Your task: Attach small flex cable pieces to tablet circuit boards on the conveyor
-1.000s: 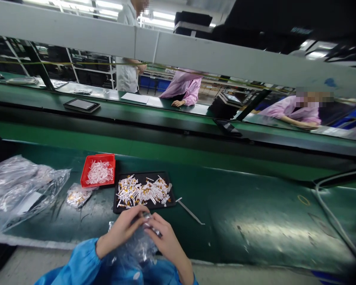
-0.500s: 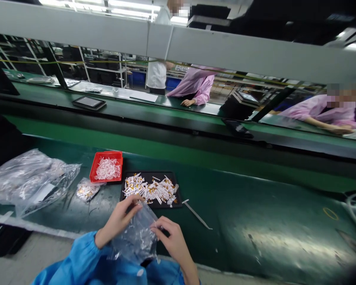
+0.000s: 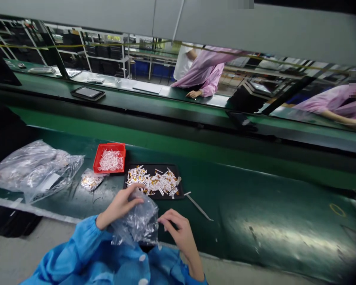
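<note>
My left hand (image 3: 119,205) pinches the top edge of a small clear plastic bag (image 3: 137,221) held just above the near edge of the green bench. My right hand (image 3: 178,229) is beside the bag on the right, its fingers curled and pinched on the bag's right edge. Just beyond the hands lies a black tray (image 3: 179,191) heaped with several small white and orange parts (image 3: 153,183). A red tray (image 3: 101,155) of white parts stands to its left. Thin metal tweezers (image 3: 198,206) lie right of the black tray.
A small bag of orange parts (image 3: 90,180) and a large crumpled plastic bag (image 3: 35,168) lie at the left. A tablet (image 3: 87,93) rests on the far shelf. Across the line, people in pink and white coats (image 3: 206,73) work. A green belt (image 3: 269,213) stretches right.
My hands have drawn apart and opened the bag's mouth, with the left hand raised at its top edge. The view has tilted downward and shifted slightly.
</note>
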`<action>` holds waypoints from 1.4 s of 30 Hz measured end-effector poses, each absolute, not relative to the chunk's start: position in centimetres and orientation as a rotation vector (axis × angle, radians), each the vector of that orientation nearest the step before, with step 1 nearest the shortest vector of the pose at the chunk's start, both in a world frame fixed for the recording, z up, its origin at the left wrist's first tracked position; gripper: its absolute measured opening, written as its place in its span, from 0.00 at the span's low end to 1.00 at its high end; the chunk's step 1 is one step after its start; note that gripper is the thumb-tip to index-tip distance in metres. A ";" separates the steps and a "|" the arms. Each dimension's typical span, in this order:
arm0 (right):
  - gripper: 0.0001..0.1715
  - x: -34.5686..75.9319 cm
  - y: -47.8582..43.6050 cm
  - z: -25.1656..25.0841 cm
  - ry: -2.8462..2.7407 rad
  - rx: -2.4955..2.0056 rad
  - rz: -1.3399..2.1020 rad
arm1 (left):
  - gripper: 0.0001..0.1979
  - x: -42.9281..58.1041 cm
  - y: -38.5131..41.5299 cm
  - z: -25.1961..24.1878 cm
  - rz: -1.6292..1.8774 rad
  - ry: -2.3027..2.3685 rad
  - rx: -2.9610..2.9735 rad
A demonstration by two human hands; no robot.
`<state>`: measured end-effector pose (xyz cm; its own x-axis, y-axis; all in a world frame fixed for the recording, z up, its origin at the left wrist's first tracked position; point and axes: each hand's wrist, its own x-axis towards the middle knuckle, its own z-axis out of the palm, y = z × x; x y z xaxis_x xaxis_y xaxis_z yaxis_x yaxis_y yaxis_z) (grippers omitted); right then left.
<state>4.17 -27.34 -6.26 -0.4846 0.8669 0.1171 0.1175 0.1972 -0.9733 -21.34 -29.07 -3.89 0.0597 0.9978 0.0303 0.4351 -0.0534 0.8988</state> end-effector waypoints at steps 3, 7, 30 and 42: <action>0.13 5.1 -27.4 -5.7 -1.722 -0.938 1.295 | 0.23 -22.2 -29.0 -3.3 0.968 1.530 1.553; 0.06 4.5 -27.7 -5.5 -1.693 -0.956 1.224 | 0.25 -22.1 -28.8 -3.0 0.950 1.531 1.535; 0.02 1.2 -28.3 -5.2 -1.402 -1.013 1.325 | 0.20 -21.5 -28.1 -0.6 0.797 1.333 1.589; 0.08 1.4 -28.5 -5.3 -1.341 -1.062 1.426 | 0.18 -21.2 -28.5 -0.5 0.935 1.399 1.493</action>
